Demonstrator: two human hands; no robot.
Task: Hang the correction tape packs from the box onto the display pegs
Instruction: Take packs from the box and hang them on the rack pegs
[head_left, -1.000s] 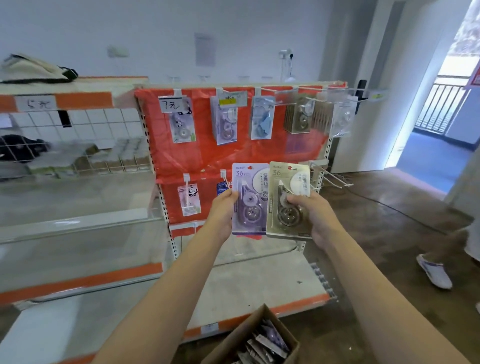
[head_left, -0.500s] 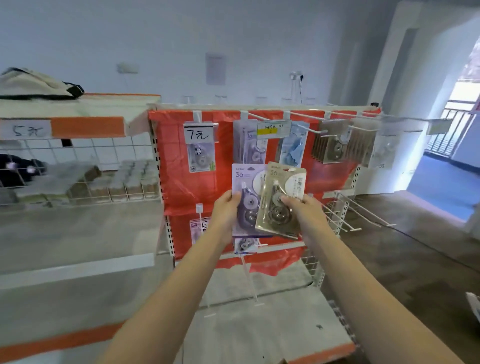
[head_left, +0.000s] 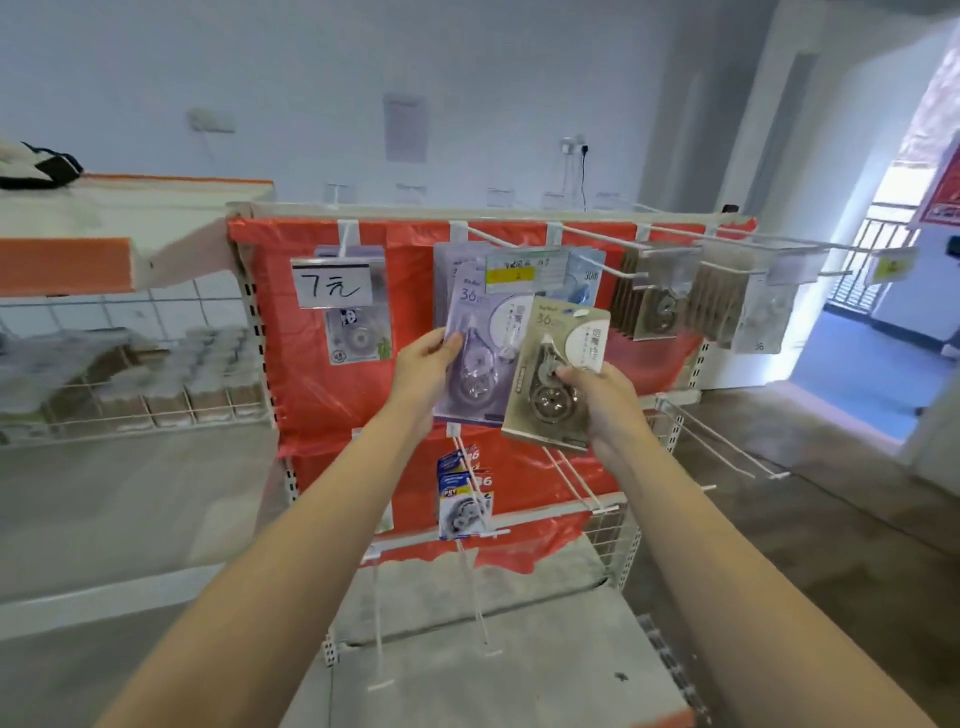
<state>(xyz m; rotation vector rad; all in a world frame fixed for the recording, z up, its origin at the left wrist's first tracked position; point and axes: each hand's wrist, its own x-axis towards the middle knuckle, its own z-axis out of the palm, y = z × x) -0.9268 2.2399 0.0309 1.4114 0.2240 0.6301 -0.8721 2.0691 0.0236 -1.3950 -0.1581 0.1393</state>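
At frame centre, the left hand is pinching a lilac carded correction tape pack, and the right hand is gripping a beige carded pack. Line each hang-hole squarely with its matching white wire peg, one at a time.

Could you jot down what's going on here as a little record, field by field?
Left hand: left hand holds a purple pack by its left edge
Right hand: right hand holds a beige pack, tilted
Overlap: beige pack lies in front of the purple one's right side
Display: red backboard with white pegs, several already carrying packs
Price sign: handwritten card on the top left peg
Hung yet: neither held pack
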